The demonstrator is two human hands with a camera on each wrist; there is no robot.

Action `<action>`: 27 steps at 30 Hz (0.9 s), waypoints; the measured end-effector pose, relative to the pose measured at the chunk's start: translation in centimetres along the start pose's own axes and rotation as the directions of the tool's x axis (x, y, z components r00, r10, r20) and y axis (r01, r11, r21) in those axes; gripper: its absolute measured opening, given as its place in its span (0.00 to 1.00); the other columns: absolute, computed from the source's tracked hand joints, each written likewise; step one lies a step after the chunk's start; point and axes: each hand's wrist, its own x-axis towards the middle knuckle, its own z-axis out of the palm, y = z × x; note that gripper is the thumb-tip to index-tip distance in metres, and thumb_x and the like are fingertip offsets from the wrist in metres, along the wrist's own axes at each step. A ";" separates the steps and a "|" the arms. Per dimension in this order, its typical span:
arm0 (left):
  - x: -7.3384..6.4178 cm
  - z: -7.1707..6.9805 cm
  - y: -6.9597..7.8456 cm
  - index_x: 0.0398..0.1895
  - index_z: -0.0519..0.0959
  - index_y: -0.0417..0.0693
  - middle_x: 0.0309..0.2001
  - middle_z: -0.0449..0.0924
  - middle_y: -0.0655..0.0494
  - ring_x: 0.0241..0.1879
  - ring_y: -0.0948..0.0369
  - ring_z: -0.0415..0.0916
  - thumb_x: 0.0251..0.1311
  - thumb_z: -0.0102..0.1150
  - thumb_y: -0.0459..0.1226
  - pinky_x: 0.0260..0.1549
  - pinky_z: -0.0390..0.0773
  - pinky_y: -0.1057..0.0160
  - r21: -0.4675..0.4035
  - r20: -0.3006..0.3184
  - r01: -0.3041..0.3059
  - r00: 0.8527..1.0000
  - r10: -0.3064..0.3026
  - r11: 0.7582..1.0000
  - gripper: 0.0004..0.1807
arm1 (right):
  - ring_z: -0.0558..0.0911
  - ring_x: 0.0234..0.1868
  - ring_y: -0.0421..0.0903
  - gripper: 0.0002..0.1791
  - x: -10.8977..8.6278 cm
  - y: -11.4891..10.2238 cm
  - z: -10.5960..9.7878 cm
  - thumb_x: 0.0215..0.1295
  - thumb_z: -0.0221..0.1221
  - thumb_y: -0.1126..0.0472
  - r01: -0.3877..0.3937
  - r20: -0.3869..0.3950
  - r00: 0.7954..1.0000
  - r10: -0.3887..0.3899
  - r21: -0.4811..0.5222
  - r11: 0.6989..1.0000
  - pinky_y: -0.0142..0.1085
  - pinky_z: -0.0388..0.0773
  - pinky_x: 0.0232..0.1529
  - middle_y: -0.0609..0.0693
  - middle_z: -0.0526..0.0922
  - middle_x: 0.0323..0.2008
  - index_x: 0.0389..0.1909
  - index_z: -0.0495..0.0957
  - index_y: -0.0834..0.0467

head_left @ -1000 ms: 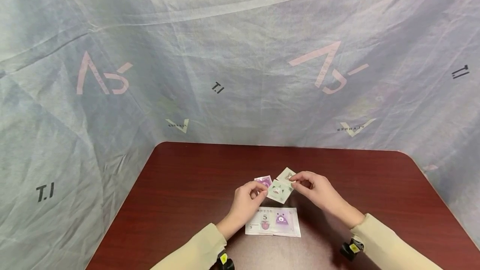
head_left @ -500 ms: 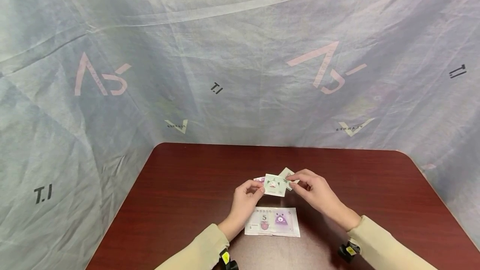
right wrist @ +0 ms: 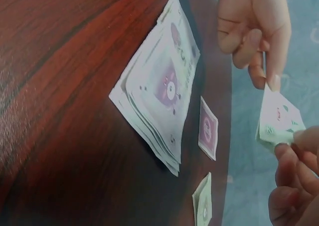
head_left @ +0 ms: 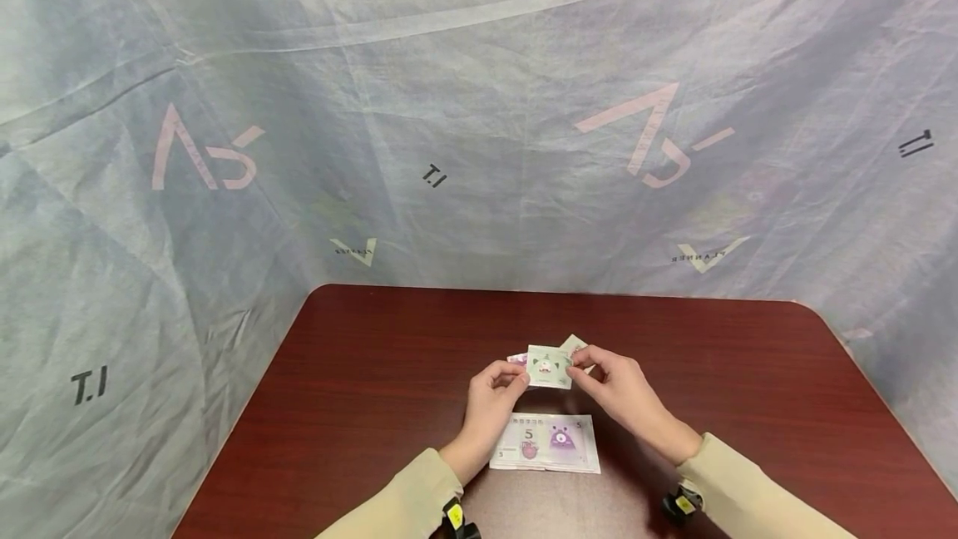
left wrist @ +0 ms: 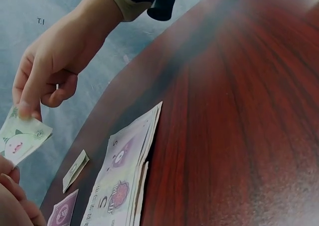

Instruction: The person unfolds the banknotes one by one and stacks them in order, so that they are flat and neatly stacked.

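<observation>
My left hand [head_left: 490, 410] pinches the left edge of a folded green play banknote [head_left: 549, 368] between thumb and fingertips. The thumb and index finger of my right hand [head_left: 627, 389] pinch its right edge. A cartoon animal face shows on the note, and layered edges show in the right wrist view. It is held up off the table. Beyond it lie a small folded purple note [right wrist: 208, 128] and a small folded pale green note [right wrist: 203, 203], both partly covered in the head view. Nearer the body lies a stack of purple 5 notes [head_left: 550, 443].
The dark red wood table [head_left: 389, 373] has rounded far corners. Grey printed cloth [head_left: 479, 148] hangs behind it and along both sides. The note stack sits just below the held note, beside my left wrist.
The green note has turned from a slanted position to nearly square and shifted slightly up and left. My right hand has moved left to its edge. The stack has stayed put.
</observation>
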 end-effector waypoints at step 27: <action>-0.5 0.4 0.4 0.39 0.85 0.36 0.37 0.86 0.48 0.32 0.65 0.76 0.62 0.68 0.29 0.35 0.74 0.70 -0.052 -0.069 0.054 0.996 -0.057 0.997 0.05 | 0.79 0.17 0.43 0.08 -0.1 -0.5 1.2 0.67 0.68 0.67 -0.174 -0.004 0.985 0.175 0.061 0.983 0.34 0.77 0.21 0.48 0.85 0.32 0.39 0.80 0.52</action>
